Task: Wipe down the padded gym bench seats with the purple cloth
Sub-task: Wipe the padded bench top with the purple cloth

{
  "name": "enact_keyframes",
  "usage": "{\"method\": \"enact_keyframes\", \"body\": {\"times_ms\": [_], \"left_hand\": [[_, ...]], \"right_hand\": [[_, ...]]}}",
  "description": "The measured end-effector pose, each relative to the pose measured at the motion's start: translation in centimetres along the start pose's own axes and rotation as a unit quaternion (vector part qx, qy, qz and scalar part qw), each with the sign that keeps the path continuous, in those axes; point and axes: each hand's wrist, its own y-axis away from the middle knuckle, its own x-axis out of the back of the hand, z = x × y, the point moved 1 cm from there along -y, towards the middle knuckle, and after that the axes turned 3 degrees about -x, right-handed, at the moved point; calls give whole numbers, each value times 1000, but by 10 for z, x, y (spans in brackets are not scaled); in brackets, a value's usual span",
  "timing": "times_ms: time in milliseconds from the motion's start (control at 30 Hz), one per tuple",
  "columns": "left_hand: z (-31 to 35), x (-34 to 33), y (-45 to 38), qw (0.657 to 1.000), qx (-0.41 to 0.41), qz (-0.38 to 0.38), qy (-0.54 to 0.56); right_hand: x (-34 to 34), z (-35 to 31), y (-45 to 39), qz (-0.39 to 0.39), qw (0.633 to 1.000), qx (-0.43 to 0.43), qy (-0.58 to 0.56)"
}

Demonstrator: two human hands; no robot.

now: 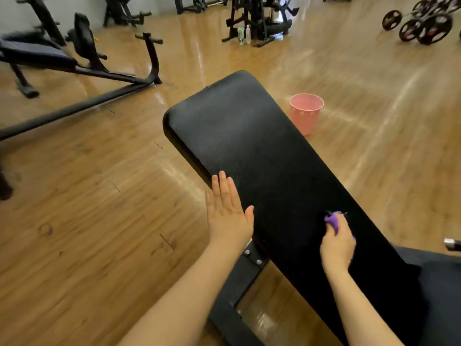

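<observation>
A long black padded bench pad (pixel 249 136) runs from the lower right up to the middle of the view. My left hand (pixel 228 216) lies flat with straight fingers at the pad's near left edge. My right hand (pixel 338 245) grips a bunched purple cloth (pixel 333 219) and holds it on the pad's surface near its right side. Most of the cloth is hidden inside the hand.
A pink bucket (pixel 306 113) stands on the wooden floor just right of the pad. The bench's black steel frame (pixel 234 290) shows below my arms. Another bench (pixel 37 56) stands at the far left, bottles (pixel 244 34) and weight plates (pixel 424 26) at the back.
</observation>
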Motion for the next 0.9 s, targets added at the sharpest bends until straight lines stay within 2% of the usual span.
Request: {"method": "enact_keyframes", "body": {"times_ms": [67,167,267,367,467,500,600,767,833,900], "left_hand": [[2,5,1,1000,10,-29,-5],[5,25,5,996,17,-85,-34],[0,60,14,983,-34,-162,-74],[-11,104,39,973,-93,-203,-60],[-25,154,76,978,-80,-191,-26],[-31,171,87,979,-67,-190,-22],[-54,223,113,983,-21,-181,-12],[-104,313,141,985,20,-174,1],[-125,339,146,986,33,-166,-4],[-144,360,148,986,48,-160,-6]], "right_hand": [[-7,-11,39,-25,1000,7,17],[1,-25,82,-118,990,-1,71],[38,-58,77,-249,954,3,165],[73,-113,75,-337,913,77,217],[86,-185,97,-344,892,152,251],[87,-208,108,-346,871,187,293],[90,-275,148,-363,789,322,378],[102,-369,216,-406,665,488,393],[97,-398,236,-425,649,505,379],[88,-421,251,-423,649,516,364]]}}
